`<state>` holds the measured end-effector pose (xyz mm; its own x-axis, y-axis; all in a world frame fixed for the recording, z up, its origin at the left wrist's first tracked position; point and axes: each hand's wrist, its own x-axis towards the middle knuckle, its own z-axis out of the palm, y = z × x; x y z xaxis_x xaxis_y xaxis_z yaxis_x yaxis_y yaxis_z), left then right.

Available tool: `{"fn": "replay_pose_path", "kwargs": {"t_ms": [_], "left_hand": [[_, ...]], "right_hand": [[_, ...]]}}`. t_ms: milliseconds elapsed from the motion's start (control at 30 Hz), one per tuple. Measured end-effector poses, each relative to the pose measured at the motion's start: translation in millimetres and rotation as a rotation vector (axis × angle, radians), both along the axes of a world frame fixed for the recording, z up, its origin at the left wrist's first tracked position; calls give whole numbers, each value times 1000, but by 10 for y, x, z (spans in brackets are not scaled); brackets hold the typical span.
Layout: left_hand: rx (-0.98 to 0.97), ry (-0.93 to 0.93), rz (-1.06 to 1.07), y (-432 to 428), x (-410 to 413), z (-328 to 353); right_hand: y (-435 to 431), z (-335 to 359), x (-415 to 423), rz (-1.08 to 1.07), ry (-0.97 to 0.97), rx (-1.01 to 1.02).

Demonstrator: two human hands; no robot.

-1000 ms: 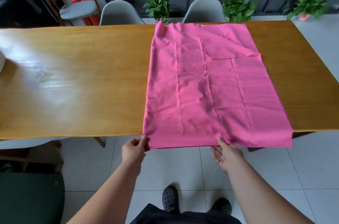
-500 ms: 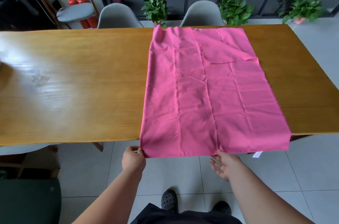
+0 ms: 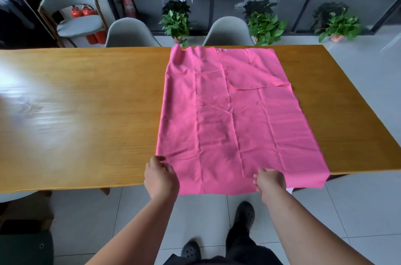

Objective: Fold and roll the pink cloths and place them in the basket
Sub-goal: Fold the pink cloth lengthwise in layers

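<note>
The left hand (image 3: 161, 178) sits at the near left corner of the pink cloth (image 3: 227, 123), fingers curled in and closed on the fabric's edge, so the corner itself is hidden beneath it. The right hand (image 3: 270, 182) is further along the same near edge, back of the hand up and fingers bent down onto the cloth, gripping it; the fingertips are out of sight.

The pink cloth lies spread flat on the right half of the wooden desk (image 3: 76, 113), reaching from the far edge to the near one, where its last strip hangs over the side toward the person. It is creased in long lines, and a folded layer shows at the far right corner.

Beyond the desk stand two grey chairs (image 3: 130, 32) pushed in at the far side, with a third grey chair (image 3: 71, 9) off to the left. Potted plants (image 3: 176, 22) line the glass wall, and red fire extinguishers (image 3: 86, 17) stand behind the left chair. Below, black shoes (image 3: 191, 250) rest on the tiled floor (image 3: 358, 210).
</note>
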<state>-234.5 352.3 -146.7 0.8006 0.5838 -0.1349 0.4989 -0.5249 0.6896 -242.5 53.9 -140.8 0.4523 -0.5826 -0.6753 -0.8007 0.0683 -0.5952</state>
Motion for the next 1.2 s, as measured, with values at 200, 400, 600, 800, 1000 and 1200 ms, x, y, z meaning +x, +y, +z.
{"fn": "replay_pose_path", "kwargs": {"t_ms": [200, 400, 600, 800, 1000, 1200], "left_hand": [[-4, -26, -163, -552, 492, -48], [0, 10, -317, -1150, 1074, -26], [84, 13, -385, -1644, 1683, 176], [102, 39, -431, -1894, 2239, 353], [56, 115, -510, -2040, 2901, 388], [-110, 189, -437, -2261, 3578, 261]], "right_hand": [[-374, -314, 698, 201, -42, -193], [-720, -245, 1622, 399, -62, -201], [-865, 267, 2247, 548, -65, -256], [-954, 373, 2756, 631, -110, -288], [-921, 345, 3261, 741, -145, -351], [-927, 111, 3618, 991, -150, -592]]}}
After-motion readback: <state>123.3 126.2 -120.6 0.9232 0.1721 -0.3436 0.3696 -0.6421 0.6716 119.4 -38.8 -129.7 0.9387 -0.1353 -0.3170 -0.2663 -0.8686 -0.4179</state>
